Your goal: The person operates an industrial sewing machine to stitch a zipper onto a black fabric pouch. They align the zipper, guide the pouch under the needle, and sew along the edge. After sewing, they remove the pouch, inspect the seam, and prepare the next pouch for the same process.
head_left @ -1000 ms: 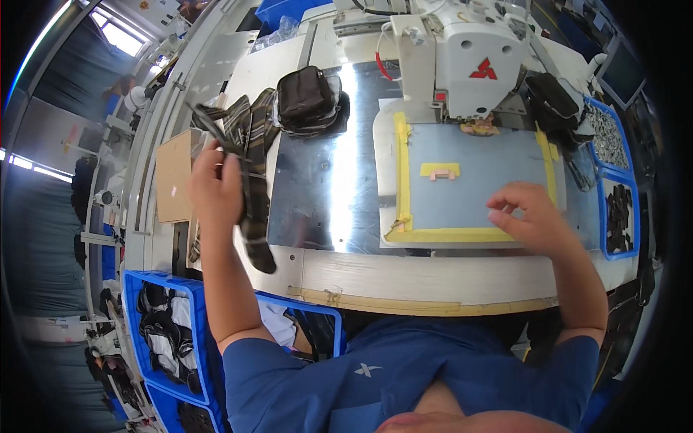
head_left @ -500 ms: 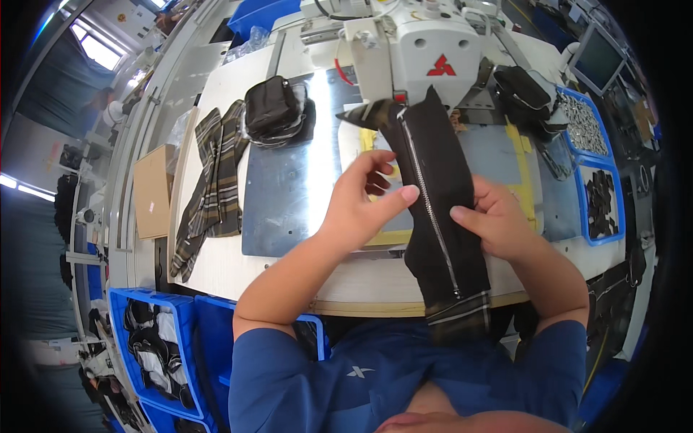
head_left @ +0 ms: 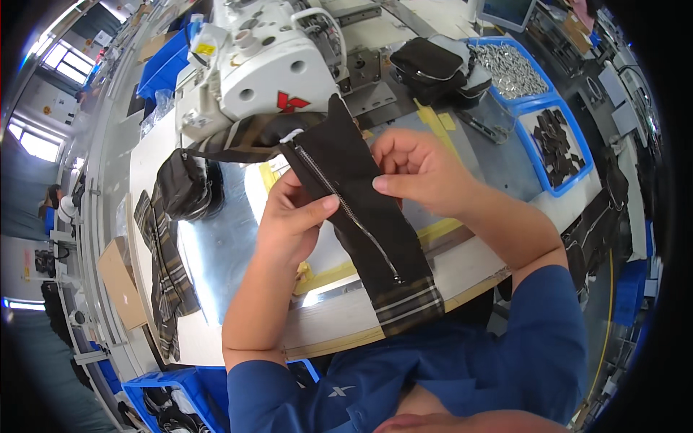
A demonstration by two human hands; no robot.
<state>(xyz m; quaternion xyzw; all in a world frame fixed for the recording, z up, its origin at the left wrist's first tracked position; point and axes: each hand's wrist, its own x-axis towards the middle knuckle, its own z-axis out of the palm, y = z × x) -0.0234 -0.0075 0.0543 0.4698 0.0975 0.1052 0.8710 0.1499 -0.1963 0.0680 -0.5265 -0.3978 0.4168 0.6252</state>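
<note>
A long black fabric panel (head_left: 386,231) hangs between my hands, tilted, with a silver zipper (head_left: 351,214) running down it. Its near end carries a plaid band (head_left: 409,304) that reaches past the table's front edge. From its far end a plaid strip (head_left: 238,137) stretches left toward a dark pouch. My left hand (head_left: 289,220) grips the panel's left edge, thumb on top beside the zipper and fingers partly hidden underneath. At the opposite edge, my right hand (head_left: 419,173) pinches the cloth between thumb and curled fingers.
A white industrial sewing machine (head_left: 267,79) stands just beyond the panel. Left are a black pouch (head_left: 188,187), plaid pieces (head_left: 172,270) and cardboard (head_left: 123,285). Right are black pouches (head_left: 433,61) and blue trays (head_left: 534,155) of metal parts and dark pieces. A blue crate (head_left: 202,404) sits lower left.
My view has swung to the right. The panel has tilted further, its far end leaning left. My left hand, earlier with loosely curled fingers at the edge, now grips it.
</note>
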